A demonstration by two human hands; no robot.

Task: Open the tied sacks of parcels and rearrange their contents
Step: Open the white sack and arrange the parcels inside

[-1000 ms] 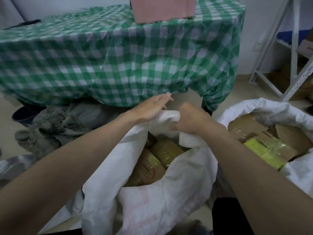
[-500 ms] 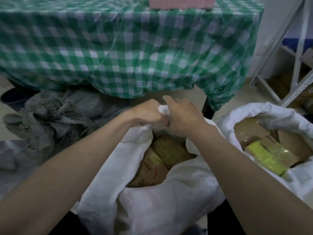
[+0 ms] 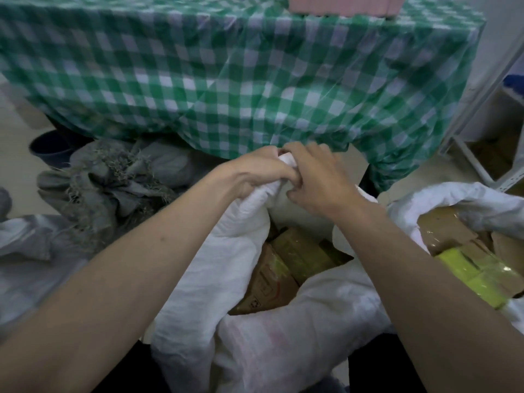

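A white woven sack is seen standing in the lower middle of the view, its far rim gathered up into a bunch in front of the table. That bunched fabric is gripped by the left hand, whose fingers are curled round it from the left, and by the right hand, whose fingers are curled round the same twist from the right; the two hands are pressed against each other over the cloth. Below the hands the mouth of the sack is left gaping, and brown cardboard parcels wrapped in clear and yellowish tape are shown packed inside it, one with printed marks facing up. A second white sack is set just beside the first on the right, its rim rolled down and open; cardboard parcels are held in it, together with a bright yellow-green taped parcel lying near its front edge. Behind both sacks a table is covered by a green-and-white checked cloth, on which the lower edge of a pink box is visible. Crumpled grey sacks with frayed edges are heaped on the floor to the left, beside a dark round tub. A white metal shelf frame is placed at the right edge.
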